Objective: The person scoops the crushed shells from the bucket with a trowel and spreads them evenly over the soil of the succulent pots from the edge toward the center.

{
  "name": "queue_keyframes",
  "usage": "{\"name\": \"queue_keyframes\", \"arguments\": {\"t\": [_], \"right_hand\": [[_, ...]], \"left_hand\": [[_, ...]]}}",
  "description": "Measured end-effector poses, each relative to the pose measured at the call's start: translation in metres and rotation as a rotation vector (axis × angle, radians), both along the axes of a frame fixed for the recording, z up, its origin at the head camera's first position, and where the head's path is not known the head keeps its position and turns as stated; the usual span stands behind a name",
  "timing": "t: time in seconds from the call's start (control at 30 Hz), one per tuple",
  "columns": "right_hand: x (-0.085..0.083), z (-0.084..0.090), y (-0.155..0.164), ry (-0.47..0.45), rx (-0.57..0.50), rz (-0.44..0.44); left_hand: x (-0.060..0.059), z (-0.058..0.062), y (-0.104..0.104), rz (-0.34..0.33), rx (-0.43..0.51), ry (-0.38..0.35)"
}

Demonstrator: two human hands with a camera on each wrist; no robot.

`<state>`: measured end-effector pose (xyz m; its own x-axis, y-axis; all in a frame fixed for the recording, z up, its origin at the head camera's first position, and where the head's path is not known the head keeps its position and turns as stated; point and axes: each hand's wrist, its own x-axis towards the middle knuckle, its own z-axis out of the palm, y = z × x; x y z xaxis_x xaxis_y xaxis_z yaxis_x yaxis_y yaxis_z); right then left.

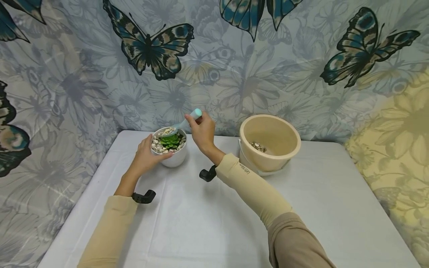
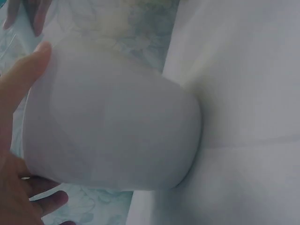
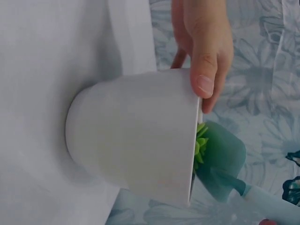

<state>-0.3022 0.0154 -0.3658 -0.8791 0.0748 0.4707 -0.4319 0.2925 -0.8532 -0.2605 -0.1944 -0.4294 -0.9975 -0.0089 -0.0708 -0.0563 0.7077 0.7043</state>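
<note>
A small white pot (image 1: 176,159) stands at the table's back left, with a green succulent (image 1: 171,142) and pale pebbles (image 1: 157,146) inside. My left hand (image 1: 145,155) grips its side, the thumb lying along the front rim in the head view. In the left wrist view the thumb (image 2: 35,63) and curled fingers flank the pot's wall. My right hand (image 1: 203,133) holds a light-blue hand trowel (image 1: 182,123) by its handle, above the pot's right side. Pebbles lie on the trowel's blade, which is tilted over the succulent at the rim in the right wrist view.
A larger cream pot (image 1: 269,160) stands right of my right hand, with a few pebbles (image 1: 258,146) at its bottom. White cloth covers the table (image 1: 201,223). Butterfly-print fabric (image 1: 248,85) hangs directly behind the table's back edge.
</note>
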Motion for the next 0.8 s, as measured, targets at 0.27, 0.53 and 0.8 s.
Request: {"name": "queue_keyframes", "arguments": {"t": [0.27, 0.53, 0.8], "right_hand": [[0.0, 0.001, -0.003, 0.006, -0.023, 0.001], [0.001, 0.005, -0.002, 0.016, -0.033, -0.015], [0.0, 0.002, -0.002, 0.017, -0.026, -0.008]], "left_hand": [[-0.006, 0.001, -0.006, -0.035, 0.045, -0.046], [0.001, -0.003, 0.006, 0.054, 0.006, 0.015], [0.006, 0.003, 0.008, 0.052, -0.025, -0.006]]}}
